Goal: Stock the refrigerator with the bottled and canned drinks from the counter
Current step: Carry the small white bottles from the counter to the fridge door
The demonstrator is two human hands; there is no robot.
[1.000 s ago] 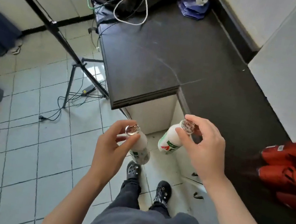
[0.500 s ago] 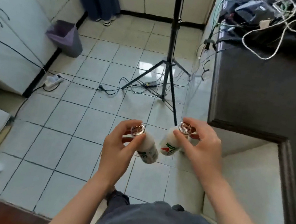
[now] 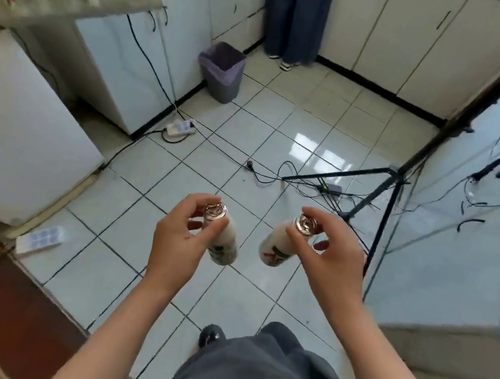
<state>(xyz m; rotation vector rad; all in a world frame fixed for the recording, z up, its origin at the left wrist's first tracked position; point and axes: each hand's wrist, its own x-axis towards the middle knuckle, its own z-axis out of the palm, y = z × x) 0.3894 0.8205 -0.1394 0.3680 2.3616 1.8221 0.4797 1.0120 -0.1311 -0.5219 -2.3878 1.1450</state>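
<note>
White plastic bottles with foil caps hang above the tiled floor (image 3: 285,123): the left bottle (image 3: 223,244) in the left hand (image 3: 181,244), the right bottle (image 3: 275,250) in the right hand (image 3: 329,257). Each grip clamps a neck, probably for setting them upright on the refrigerator shelf (image 3: 84,4).

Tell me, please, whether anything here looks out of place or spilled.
What looks like a white ice cube tray lies on the floor tiles by the refrigerator, an odd spot. Loose cables from a power strip trail across the walkway. Nothing looks spilled.
</note>
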